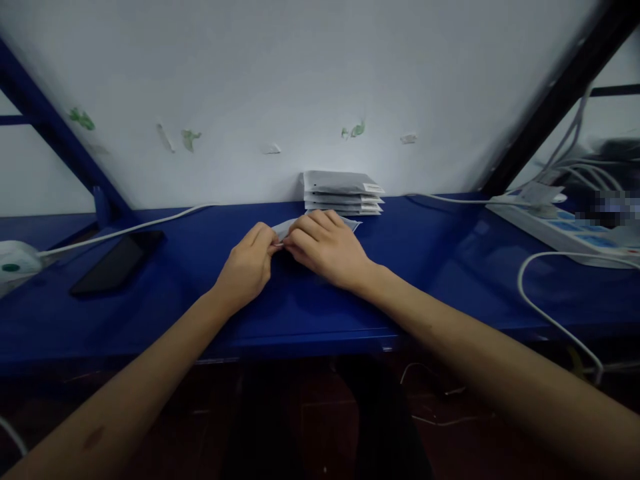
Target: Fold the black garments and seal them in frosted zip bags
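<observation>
A thin grey packet (283,229) is held just above the blue table, its far corner showing past my right hand. My left hand (250,263) pinches the near left edge between thumb and fingers. Close beside it, my right hand (325,247) is closed on the same edge, with its fingers curled and its back covering most of the packet. Right behind my hands, a stack of similar grey packets (343,183) with white labels leans near the wall.
On the blue table (445,280), a black phone (117,263) lies to the left, near a white plug or adapter (17,260) with a cable. A large power strip (560,230) and looping white cables (550,313) are at the right. A white wall (240,80) stands behind.
</observation>
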The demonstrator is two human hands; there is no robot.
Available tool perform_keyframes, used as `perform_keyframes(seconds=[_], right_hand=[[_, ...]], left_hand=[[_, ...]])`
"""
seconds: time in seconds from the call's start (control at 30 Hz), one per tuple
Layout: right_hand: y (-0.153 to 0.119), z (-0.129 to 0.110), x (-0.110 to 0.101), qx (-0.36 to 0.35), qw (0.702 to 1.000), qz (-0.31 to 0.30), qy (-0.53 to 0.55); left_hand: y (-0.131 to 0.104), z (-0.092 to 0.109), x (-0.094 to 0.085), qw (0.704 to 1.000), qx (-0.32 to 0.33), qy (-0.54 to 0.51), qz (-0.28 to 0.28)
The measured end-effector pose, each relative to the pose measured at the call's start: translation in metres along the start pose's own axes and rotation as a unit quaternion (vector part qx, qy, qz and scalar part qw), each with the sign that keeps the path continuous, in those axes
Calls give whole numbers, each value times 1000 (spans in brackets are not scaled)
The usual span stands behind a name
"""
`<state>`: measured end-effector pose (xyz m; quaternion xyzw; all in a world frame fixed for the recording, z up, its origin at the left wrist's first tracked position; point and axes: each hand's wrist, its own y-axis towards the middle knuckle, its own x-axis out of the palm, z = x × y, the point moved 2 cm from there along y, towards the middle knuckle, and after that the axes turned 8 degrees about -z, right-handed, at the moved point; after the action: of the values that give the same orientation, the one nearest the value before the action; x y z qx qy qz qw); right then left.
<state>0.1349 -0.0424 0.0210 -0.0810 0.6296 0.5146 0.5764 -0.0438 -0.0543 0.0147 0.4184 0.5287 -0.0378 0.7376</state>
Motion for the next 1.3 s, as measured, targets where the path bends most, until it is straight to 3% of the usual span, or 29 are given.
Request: perform_keyframes(seconds=[0.2,0.33,0.47,0.63,0.73,0.87,1.0,1.13,1.3], right_hand=[[-13,21,-4,44,999,-8,-16],[-33,53,-4,85,994,-45,-44],[-62,89,1,175,978,-84,-72],[-84,112,14,310,944,-111,16],[-86,118,21,319,940,-102,67],[-87,125,25,306,942,-87,109],[-88,126,25,301,942,-74,129],[-88,125,24,295,943,-67,139],[-88,124,26,301,941,-67,139]], left_hand=[[-1,3,1,1000,8,-8,11],[-1,5,1,1000,15,5,18],[0,10,0,998,48,12,25],[-3,30,-10,991,135,6,-7],[5,45,-13,985,167,-31,-28],[37,55,3,983,88,-18,-162],[57,44,32,958,31,-15,-286],[54,30,49,946,-11,-10,-325],[50,32,51,945,-33,-14,-325]])
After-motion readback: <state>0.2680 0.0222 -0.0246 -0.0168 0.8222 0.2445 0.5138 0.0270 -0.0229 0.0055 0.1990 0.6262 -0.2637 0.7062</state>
